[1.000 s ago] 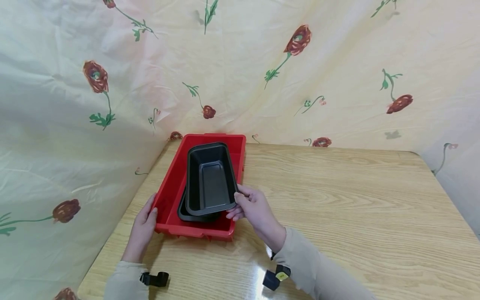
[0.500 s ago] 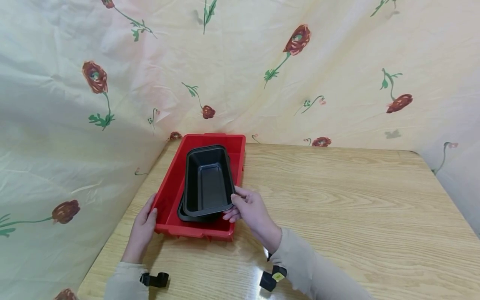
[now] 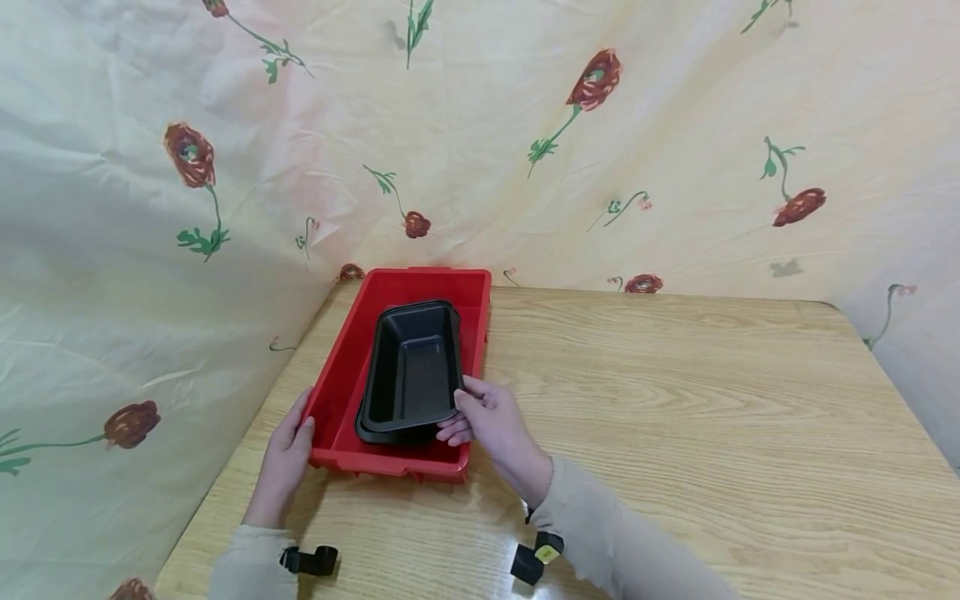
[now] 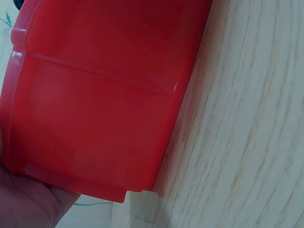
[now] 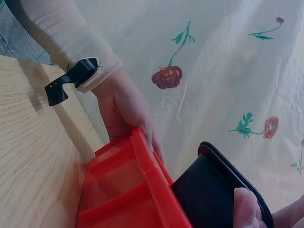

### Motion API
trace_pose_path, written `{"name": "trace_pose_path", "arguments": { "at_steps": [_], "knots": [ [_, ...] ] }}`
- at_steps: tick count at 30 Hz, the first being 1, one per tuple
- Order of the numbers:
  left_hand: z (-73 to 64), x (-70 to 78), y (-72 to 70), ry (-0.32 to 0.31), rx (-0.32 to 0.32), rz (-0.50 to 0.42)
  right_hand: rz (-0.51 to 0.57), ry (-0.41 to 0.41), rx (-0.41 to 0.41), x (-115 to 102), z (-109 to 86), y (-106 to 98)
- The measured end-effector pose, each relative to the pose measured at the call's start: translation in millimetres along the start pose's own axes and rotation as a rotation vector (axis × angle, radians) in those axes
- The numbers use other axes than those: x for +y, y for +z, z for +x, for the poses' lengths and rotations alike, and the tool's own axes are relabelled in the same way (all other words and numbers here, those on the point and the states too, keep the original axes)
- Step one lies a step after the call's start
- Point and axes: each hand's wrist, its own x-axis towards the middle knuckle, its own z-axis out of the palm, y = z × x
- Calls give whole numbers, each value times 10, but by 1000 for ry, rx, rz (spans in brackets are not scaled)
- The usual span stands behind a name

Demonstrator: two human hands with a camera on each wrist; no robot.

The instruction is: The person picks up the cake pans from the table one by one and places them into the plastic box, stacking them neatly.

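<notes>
A black loaf pan [image 3: 417, 371] is tilted over a second black loaf pan [image 3: 397, 434], whose rim shows beneath it inside the red tray [image 3: 337, 400]. My right hand [image 3: 495, 421] pinches the upper pan's near right corner, thumb on the rim and fingers underneath. With my left hand [image 3: 285, 454] I grip the tray's near left corner, thumb over the edge. In the right wrist view the upper pan [image 5: 204, 190] stands above the tray's side [image 5: 128, 185], and the left hand [image 5: 128, 114] holds the far corner. Most of the lower pan is hidden.
The tray stands on a wood-grain table [image 3: 675, 417], toward its left side. A flowered cloth [image 3: 480, 125] hangs behind the table and along its left. Each wrist bears a black camera mount, such as the left mount [image 3: 311, 560].
My right hand has moved left and slightly nearer with the upper loaf pan, which now sits lower and more closely over the other pan. The left hand and the tray have stayed put.
</notes>
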Motion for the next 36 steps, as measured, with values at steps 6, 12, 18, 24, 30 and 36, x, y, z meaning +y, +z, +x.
{"name": "trace_pose_path", "arguments": {
  "at_steps": [6, 12, 18, 24, 30, 36],
  "knots": [
    [10, -15, 1, 2, 3, 7, 9, 2, -13, 25, 16, 42],
    [5, -49, 13, 45, 27, 8, 12, -9, 1, 48, 45, 94],
    [7, -53, 14, 43, 29, 10, 15, -15, -11, 76, 80, 143],
    [8, -21, 2, -2, 8, 3, -37, 49, -47, 70, 72, 134],
    [1, -16, -8, -5, 12, 7, -142, 114, -149, 35, 52, 92],
    [-2, 1, 2, -8, 3, 5, -220, 163, -181, -10, 24, 72]
  ]
}}
